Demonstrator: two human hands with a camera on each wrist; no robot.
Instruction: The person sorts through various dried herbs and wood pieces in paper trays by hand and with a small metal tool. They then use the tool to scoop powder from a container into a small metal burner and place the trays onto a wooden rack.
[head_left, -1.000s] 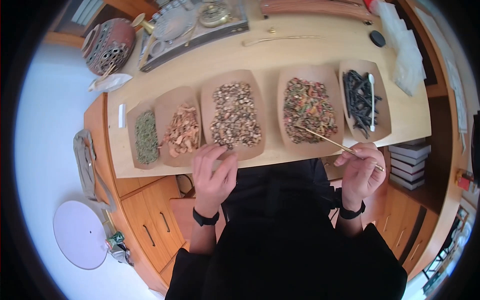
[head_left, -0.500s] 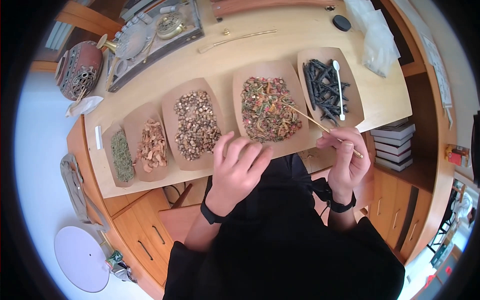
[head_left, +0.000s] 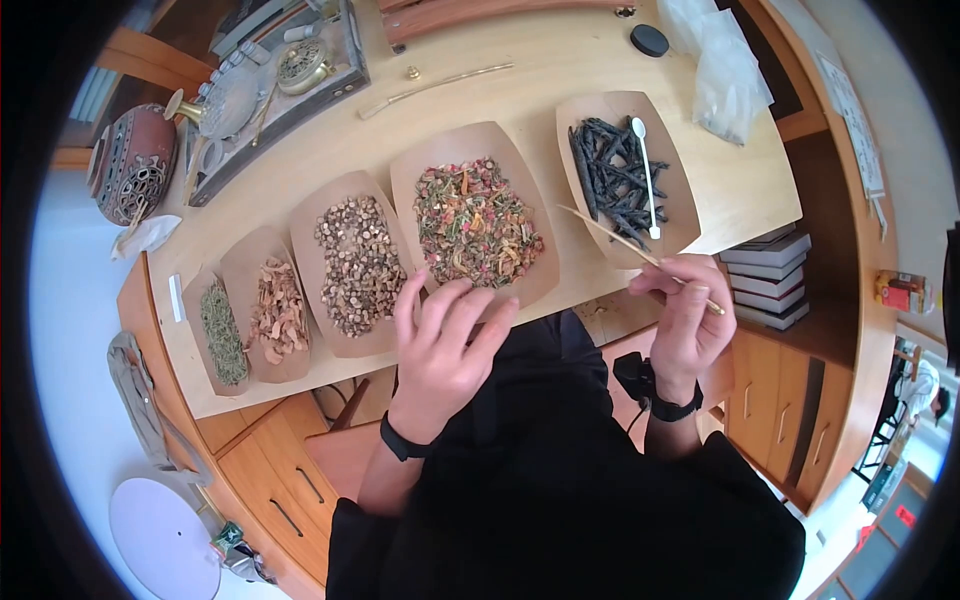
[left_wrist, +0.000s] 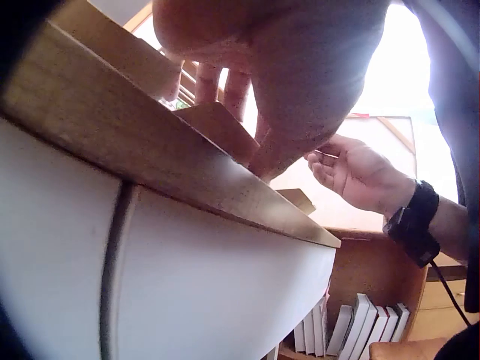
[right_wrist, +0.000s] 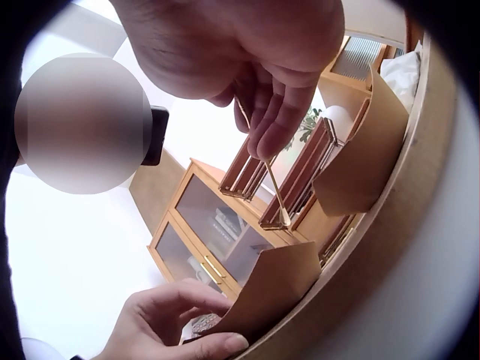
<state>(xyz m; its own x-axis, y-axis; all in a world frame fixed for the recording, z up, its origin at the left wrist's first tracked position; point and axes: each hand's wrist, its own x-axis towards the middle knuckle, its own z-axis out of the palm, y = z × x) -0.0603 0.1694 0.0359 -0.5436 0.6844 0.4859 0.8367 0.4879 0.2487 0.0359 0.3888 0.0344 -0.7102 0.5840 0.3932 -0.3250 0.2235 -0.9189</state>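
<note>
My right hand pinches a slim brass spatula between thumb and fingers. Its small flattened tip points forward, near the left edge of the tray of black sticks. My left hand grips the near wall of a brown paper tray holding a colourful mix of dried petals and herbs. In the right wrist view its thumb lies outside the tray wall, with the fingers behind it. A white double-ended spoon lies across the black sticks.
Left of the mix stand trays of round brown pieces, tan chips and green herb. Behind lie a gold brush-like rod, a black lid and plastic bags. A patterned pot stands far left.
My left hand has shifted from the brown-piece tray to the herb-mix tray, which has moved left, widening its gap to the black sticks. The spatula tip has left the mix. The head view has turned right.
</note>
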